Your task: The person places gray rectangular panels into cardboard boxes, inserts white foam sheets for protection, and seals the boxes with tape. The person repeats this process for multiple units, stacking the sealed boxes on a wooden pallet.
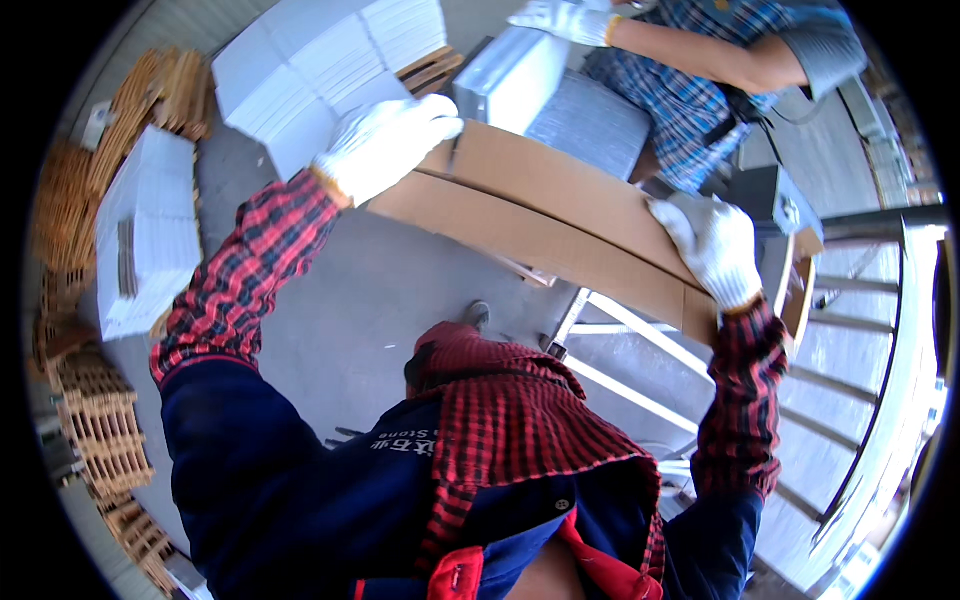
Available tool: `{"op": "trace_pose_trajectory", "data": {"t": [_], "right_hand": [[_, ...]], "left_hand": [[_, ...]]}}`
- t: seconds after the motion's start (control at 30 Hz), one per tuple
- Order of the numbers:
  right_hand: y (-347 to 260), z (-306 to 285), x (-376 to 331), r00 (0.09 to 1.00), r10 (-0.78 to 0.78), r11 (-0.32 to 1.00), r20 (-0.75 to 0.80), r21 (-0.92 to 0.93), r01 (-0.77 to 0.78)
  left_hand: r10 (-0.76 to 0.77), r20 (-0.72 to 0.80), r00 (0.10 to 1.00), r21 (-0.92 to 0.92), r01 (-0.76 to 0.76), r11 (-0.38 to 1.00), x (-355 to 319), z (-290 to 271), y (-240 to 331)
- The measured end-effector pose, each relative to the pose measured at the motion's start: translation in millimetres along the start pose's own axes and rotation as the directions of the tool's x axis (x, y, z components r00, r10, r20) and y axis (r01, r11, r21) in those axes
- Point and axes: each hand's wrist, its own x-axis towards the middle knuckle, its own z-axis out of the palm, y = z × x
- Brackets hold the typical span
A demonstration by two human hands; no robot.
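A long brown cardboard piece (560,195) with a crease along its length stretches in front of me, tilted down toward the right. My left hand (390,145), in a white knit glove, is closed on its far left end. At the right end my right hand (712,245), gloved the same way, grips the cardboard with its fingers bent over the upper edge. The undersides of both grips are hidden. Just beyond the cardboard are a pale upright slab-like block (515,78) and a grey flat-topped block (590,120).
A co-worker in a blue plaid garment (655,75) stands at the far right, one gloved hand (565,20) on the pale block. White stacks (150,225) and wooden pallets (100,430) line the left. A metal roller frame (850,340) runs along the right.
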Motion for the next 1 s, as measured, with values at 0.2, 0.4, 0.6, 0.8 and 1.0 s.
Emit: {"op": "trace_pose_trajectory", "data": {"t": [0.2, 0.4, 0.6, 0.8, 1.0], "right_hand": [[31, 19, 14, 0.963, 0.152, 0.966, 0.223, 0.175, -0.192], [12, 6, -4, 0.965, -0.053, 0.957, -0.257, -0.289, -0.024], [-35, 9, -61, 0.982, 0.063, 0.988, -0.181, -0.126, -0.086], [-25, 38, -57, 0.95, 0.234, 0.955, -0.205, -0.133, -0.264], [-19, 4, -38, 0.95, 0.311, 0.904, -0.016, 0.314, -0.291]], "left_hand": [[0.301, -0.149, 0.942, 0.011, -0.303, 0.953, 13, -7, 49], [0.272, 0.013, 0.962, -0.057, -0.271, 0.961, 15, 15, 46], [0.162, -0.047, 0.986, -0.055, -0.165, 0.985, 12, 22, 54], [0.164, -0.18, 0.97, -0.015, -0.17, 0.985, 18, 45, 54], [0.136, -0.132, 0.982, -0.031, -0.142, 0.989, 21, 45, 42]]}}
